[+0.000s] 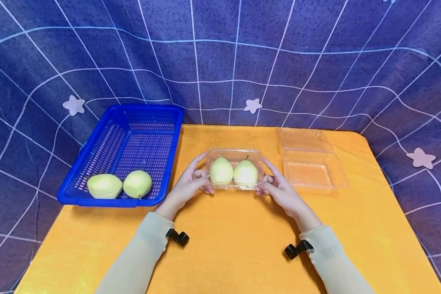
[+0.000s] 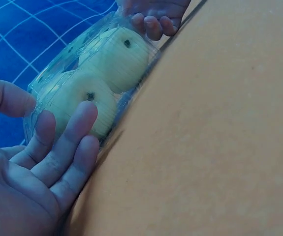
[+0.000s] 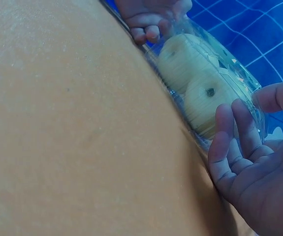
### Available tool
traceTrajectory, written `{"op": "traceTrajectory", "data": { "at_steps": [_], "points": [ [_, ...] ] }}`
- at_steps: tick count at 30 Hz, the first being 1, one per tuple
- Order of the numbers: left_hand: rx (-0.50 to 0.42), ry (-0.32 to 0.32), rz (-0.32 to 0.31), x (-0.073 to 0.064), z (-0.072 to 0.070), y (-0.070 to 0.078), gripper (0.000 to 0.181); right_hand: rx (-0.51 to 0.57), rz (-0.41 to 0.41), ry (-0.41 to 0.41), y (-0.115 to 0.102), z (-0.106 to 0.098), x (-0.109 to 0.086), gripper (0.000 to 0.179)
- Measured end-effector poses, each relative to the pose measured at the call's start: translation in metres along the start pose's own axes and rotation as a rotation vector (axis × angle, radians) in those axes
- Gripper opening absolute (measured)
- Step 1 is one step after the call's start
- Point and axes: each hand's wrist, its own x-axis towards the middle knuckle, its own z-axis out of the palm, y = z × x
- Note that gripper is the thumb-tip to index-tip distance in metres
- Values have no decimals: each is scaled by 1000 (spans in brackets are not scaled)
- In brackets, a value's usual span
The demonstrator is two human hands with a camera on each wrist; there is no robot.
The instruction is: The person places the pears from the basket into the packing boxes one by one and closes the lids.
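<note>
- Head view: closest to me are two pale sleeves (image 1: 139,249), each with a black clip (image 1: 183,238) at the cuff.
- I see the left hand (image 1: 187,181) and right hand (image 1: 281,190) gripping the opposite ends of a clear box (image 1: 235,150), thumbs at its near corners.
- Two pears (image 1: 221,171) sit side by side inside it, at the middle of the orange table (image 1: 235,253).
- To my left, a blue basket (image 1: 175,155) holds two pale green fruits (image 1: 137,184); to my right lies an unlatched, see-through container (image 1: 312,173).
- Left wrist view: I get the left fingers bent against the box's end, right hand beyond.
- Right wrist view: my feed shows the right fingers likewise curled at their end, a pear's dark-centred base just beside them.
</note>
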Motion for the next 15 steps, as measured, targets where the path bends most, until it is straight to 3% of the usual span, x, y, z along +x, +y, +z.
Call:
{"op": "traceTrajectory", "data": {
  "at_steps": [15],
  "points": [
    [-72,13,0,0,0,-3,86,-5,1,-4,-1,0,0,85]
  ]
}}
